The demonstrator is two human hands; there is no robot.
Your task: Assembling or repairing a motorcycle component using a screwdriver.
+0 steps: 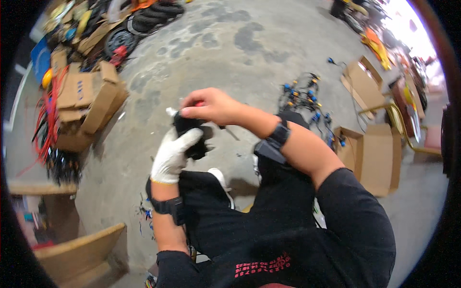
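My left hand [172,152], in a white knit glove, is wrapped round a dark black part [196,152] with an uneven lower edge; its kind does not show clearly. My right hand [209,105] is bare and sits over the top of that part, fingers curled together. A small bit of red [200,103] shows between those fingers; what it belongs to is hidden. At the upper left of the black part sticks out a blurred whitish piece [171,112]. A thin dark rod-like shape [232,133] appears below my right wrist.
Cables with blue and yellow connectors [300,93] lie on the concrete floor to the right, near open cardboard boxes [379,153] and a gold-framed chair [401,117]. On the left stand a cardboard carton [79,91], red cables [47,125], a wooden shelf [84,245] and piled tires [153,19].
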